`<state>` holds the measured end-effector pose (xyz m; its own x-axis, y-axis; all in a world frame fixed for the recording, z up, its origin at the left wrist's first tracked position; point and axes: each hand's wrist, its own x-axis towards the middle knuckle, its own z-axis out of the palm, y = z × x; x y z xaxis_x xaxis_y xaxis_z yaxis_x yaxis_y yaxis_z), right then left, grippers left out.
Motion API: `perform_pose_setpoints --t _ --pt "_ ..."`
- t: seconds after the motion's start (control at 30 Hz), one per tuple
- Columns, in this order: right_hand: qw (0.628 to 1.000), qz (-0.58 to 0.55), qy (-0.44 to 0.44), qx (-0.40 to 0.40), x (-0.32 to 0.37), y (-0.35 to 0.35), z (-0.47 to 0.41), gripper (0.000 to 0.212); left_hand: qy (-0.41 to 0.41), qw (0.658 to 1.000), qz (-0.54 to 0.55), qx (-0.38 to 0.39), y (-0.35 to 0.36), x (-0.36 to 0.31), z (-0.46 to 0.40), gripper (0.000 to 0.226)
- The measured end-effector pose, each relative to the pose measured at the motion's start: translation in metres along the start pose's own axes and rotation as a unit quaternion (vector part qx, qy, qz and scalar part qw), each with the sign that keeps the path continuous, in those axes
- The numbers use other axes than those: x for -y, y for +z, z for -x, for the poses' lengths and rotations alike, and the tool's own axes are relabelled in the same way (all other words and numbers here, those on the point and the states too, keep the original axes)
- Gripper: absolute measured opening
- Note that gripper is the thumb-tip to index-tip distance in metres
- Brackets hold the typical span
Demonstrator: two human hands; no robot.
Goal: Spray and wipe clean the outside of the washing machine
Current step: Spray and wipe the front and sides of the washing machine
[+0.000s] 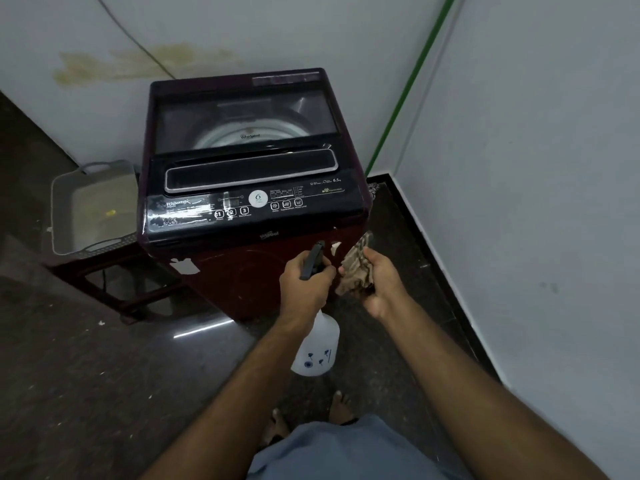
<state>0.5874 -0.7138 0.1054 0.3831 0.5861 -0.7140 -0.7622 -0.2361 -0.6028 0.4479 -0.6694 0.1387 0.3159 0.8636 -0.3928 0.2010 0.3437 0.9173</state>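
Observation:
A top-loading washing machine (242, 188) with a dark red body, black control panel and closed glass lid stands in the corner. My left hand (304, 285) grips the black trigger head of a white spray bottle (317, 348), whose nozzle points at the machine's front panel near its upper right. My right hand (381, 282) holds a crumpled brown-and-beige cloth (356, 268) just right of the bottle, close to the machine's front right corner. White sticker remnants mark the red front.
A grey plastic tub (90, 206) sits on a dark stool left of the machine. White walls close in behind and on the right, with a green pipe (408, 84) in the corner. The floor is dark polished stone. My bare feet show below.

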Motion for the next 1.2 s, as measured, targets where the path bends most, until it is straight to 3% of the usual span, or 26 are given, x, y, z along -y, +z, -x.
perform_pose_setpoints --t 0.33,0.57,0.93,1.2 --pt "0.972 0.158 -0.174 -0.009 -0.001 0.020 -0.026 0.020 0.021 0.997 0.005 -0.069 0.017 0.011 -0.019 0.005" --pt "0.930 0.243 -0.274 -0.028 -0.032 0.024 -0.061 0.031 0.044 0.997 0.002 -0.069 0.010 0.043 -0.047 0.008" --pt "0.816 0.342 -0.464 -0.035 -0.102 -0.010 -0.154 0.052 0.108 0.991 -0.001 -0.076 0.017 0.134 -0.120 0.005" --pt "0.725 0.314 -0.612 -0.029 -0.140 -0.026 -0.223 0.045 0.196 0.978 -0.012 -0.078 0.022 0.183 -0.161 0.010"
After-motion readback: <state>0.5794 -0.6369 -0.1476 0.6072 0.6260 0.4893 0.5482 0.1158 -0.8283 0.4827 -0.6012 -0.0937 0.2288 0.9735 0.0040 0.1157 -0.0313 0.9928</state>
